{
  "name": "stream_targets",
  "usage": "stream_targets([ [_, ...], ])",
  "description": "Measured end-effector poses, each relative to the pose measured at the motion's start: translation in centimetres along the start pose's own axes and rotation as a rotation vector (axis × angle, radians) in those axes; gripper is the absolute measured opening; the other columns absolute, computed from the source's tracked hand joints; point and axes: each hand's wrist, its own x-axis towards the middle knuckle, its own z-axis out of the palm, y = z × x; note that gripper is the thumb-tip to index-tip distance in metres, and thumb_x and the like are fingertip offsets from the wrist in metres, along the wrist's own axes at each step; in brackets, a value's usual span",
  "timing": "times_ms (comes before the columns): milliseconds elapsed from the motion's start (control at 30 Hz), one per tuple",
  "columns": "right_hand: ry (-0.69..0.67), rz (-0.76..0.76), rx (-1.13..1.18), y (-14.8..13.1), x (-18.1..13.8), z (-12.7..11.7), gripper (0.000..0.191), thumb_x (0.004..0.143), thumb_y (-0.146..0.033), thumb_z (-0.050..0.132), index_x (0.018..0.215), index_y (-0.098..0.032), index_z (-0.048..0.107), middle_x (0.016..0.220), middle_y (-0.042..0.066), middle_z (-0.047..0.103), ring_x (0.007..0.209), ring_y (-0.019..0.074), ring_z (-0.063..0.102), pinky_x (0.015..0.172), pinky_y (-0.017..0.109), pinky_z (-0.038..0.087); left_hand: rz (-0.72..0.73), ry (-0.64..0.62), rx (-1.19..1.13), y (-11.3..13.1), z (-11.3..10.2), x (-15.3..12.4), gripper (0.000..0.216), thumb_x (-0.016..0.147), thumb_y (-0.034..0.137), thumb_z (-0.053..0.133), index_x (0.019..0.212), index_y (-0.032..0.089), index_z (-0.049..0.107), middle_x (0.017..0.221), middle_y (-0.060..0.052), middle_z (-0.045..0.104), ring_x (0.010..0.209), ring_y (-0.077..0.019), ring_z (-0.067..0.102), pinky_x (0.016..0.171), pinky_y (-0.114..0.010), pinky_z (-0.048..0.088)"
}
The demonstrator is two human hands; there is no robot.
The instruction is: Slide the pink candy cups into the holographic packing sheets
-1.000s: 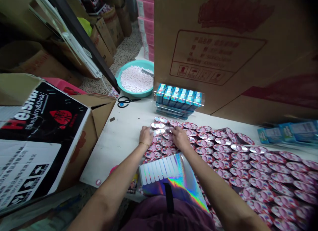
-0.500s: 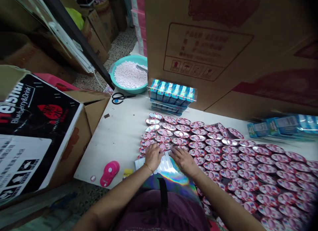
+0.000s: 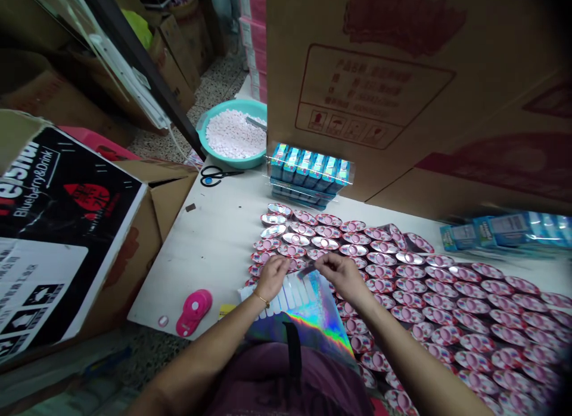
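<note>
A shiny holographic sheet (image 3: 313, 306) lies in front of me, with a row of pale strips (image 3: 292, 292) across its upper part. Pinched in the fingers of my right hand (image 3: 342, 276) is a small thin strip (image 3: 307, 269), held just above the sheet's far edge. My left hand (image 3: 273, 278) is by the sheet's left side with its fingers closed together; what they hold, if anything, is hidden. Rows of oval-topped containers (image 3: 325, 243), red-edged with pink round centres, stand beyond the sheet and to its right.
A pink craft punch (image 3: 194, 312) and black scissors (image 3: 218, 176) lie on the white table (image 3: 179, 249). At the back are a turquoise basin (image 3: 236, 163) of small white pieces, a pack of blue boxes (image 3: 308, 168) and a large carton (image 3: 379, 94). Another carton (image 3: 111, 273) stands left.
My hands have moved a little apart from the sheet's far edge. The thin strip now shows between my right fingers, and more of the pale strips are uncovered.
</note>
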Motion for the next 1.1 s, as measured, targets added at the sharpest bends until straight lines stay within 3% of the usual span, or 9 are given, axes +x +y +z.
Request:
stream_targets([
  [100, 0.086, 0.132, 0.325, 0.7, 2.1, 1.5, 0.024, 0.066, -0.04, 0.062, 0.064, -0.016, 0.058, 0.053, -0.003, 0.053, 0.047, 0.0089, 0.044, 0.048, 0.021, 0.033, -0.208, -0.033, -0.399, 0.3, -0.7, 0.3, 0.051, 0.083, 0.053, 0.03, 0.092, 0.016, 0.065, 0.083, -0.007, 0.064, 0.073, -0.0138, 0.056, 0.06, -0.024, 0.042],
  [167, 0.115, 0.184, 0.462, 1.5, 3.1, 2.9, 0.027, 0.061, -0.041, 0.066, 0.064, -0.015, 0.059, 0.05, -0.004, 0.053, 0.045, 0.0081, 0.043, 0.047, 0.021, 0.032, -0.297, -0.009, -0.558, 0.4, -1.3, 0.4, 0.048, 0.076, 0.055, 0.044, 0.091, 0.014, 0.065, 0.081, -0.006, 0.064, 0.066, -0.0118, 0.056, 0.053, -0.022, 0.039],
  [267, 0.119, 0.236, 0.567, 2.1, 4.2, 5.1, 0.029, 0.057, -0.042, 0.069, 0.064, -0.015, 0.06, 0.05, -0.003, 0.055, 0.043, 0.0084, 0.044, 0.046, 0.021, 0.033, -0.38, 0.079, -0.64, 0.2, -2.4, 0.8, 0.038, 0.062, 0.044, 0.066, 0.084, 0.012, 0.064, 0.074, -0.004, 0.064, 0.059, -0.0088, 0.054, 0.05, -0.019, 0.038],
  [367, 0.157, 0.206, 0.54, 2.3, 5.6, 7.2, 0.029, 0.058, -0.042, 0.067, 0.066, -0.015, 0.061, 0.053, -0.001, 0.057, 0.046, 0.0101, 0.047, 0.047, 0.022, 0.035, -0.392, 0.184, -0.625, -0.6, -3.6, 1.6, 0.035, 0.059, 0.035, 0.069, 0.084, 0.011, 0.062, 0.076, -0.005, 0.065, 0.059, -0.0089, 0.055, 0.053, -0.02, 0.041],
  [533, 0.289, 0.108, 0.254, 2.8, 7.9, 10.6, 0.024, 0.065, -0.04, 0.059, 0.068, -0.017, 0.061, 0.058, 0.0, 0.058, 0.055, 0.0136, 0.051, 0.055, 0.024, 0.039, -0.252, 0.361, -0.287, -3.0, -5.3, 3.4, 0.027, 0.065, 0.03, 0.062, 0.086, 0.013, 0.059, 0.075, -0.003, 0.065, 0.066, -0.0112, 0.059, 0.062, -0.022, 0.045],
  [700, 0.427, 0.011, -0.132, 3.4, 8.0, 12.4, 0.02, 0.074, -0.033, 0.051, 0.071, -0.017, 0.063, 0.07, 0.003, 0.061, 0.07, 0.0162, 0.053, 0.069, 0.027, 0.039, -0.149, 0.385, 0.089, -3.9, -6.0, 4.1, 0.025, 0.072, 0.027, 0.056, 0.095, 0.017, 0.055, 0.068, 0.0, 0.063, 0.063, -0.0108, 0.058, 0.065, -0.022, 0.044],
  [833, 0.427, -0.038, -0.343, 3.2, 8.1, 12.6, 0.017, 0.076, -0.026, 0.049, 0.073, -0.018, 0.064, 0.079, 0.005, 0.063, 0.08, 0.0177, 0.051, 0.077, 0.028, 0.035, -0.11, 0.374, 0.236, -3.7, -6.2, 4.2, 0.026, 0.074, 0.024, 0.054, 0.1, 0.017, 0.053, 0.071, 0.0, 0.063, 0.067, -0.0114, 0.059, 0.068, -0.022, 0.043],
  [1100, 0.372, -0.015, -0.578, 2.9, 8.7, 12.6, 0.014, 0.077, -0.022, 0.05, 0.074, -0.018, 0.063, 0.082, 0.004, 0.062, 0.081, 0.0177, 0.048, 0.075, 0.027, 0.03, -0.029, 0.351, 0.463, -3.7, -5.8, 4.4, 0.026, 0.076, 0.019, 0.05, 0.103, 0.018, 0.053, 0.074, -0.001, 0.062, 0.074, -0.014, 0.056, 0.075, -0.026, 0.042],
])
